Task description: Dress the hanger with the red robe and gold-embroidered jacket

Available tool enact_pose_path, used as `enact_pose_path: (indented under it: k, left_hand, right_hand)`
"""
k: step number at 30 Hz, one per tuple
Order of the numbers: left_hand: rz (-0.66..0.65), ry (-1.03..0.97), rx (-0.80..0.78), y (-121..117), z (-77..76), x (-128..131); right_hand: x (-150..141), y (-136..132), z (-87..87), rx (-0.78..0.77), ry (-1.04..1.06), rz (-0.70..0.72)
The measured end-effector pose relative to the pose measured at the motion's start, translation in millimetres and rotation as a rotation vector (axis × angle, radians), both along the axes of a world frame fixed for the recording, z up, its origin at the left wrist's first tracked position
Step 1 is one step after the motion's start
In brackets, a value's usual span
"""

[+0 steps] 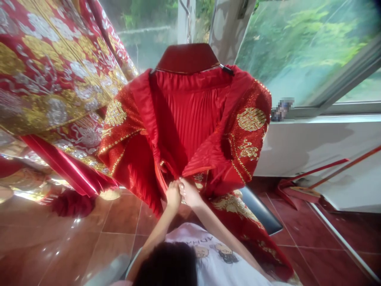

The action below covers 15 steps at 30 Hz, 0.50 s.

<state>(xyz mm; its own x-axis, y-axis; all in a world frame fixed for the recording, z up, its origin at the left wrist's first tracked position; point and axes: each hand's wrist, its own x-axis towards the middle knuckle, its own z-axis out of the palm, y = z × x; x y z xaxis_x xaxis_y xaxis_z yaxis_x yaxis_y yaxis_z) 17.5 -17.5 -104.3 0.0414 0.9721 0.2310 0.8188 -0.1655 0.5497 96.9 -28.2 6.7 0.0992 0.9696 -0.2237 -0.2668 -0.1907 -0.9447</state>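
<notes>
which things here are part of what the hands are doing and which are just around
In use:
- red garment, its front in the left fingers and right fingers
- hanger it hangs on

Seemingly just around:
- gold-and-silver embroidered garment at left
- dark red cloth below it
- flat black object, partly hidden

White printed shirt [247, 271] and bare forearms [156, 228]
Dark lettering [208, 240], too unclear to read in full, sits beside two small cartoon figures [226, 253] on the white cloth. Dark hair [166, 266] covers part of the shirt. The left hand [173, 194] and right hand [189, 192] are uncovered.
</notes>
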Motion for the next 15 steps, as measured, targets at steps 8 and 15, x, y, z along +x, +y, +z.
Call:
enact_pose_path:
  k: [8, 15]
  left_hand:
    - [0.073, 0.005, -0.041, -3.7, 0.3, 1.9]
    - [0.099, 0.002, -0.112, -13.4, -2.2, -0.5]
  right_hand:
    - [1.1, -8.0, 109.0, 0.166, 0.146, -0.056]
    - [-7.6, -1.8, 96.5, 0.193, 0.093, -0.064]
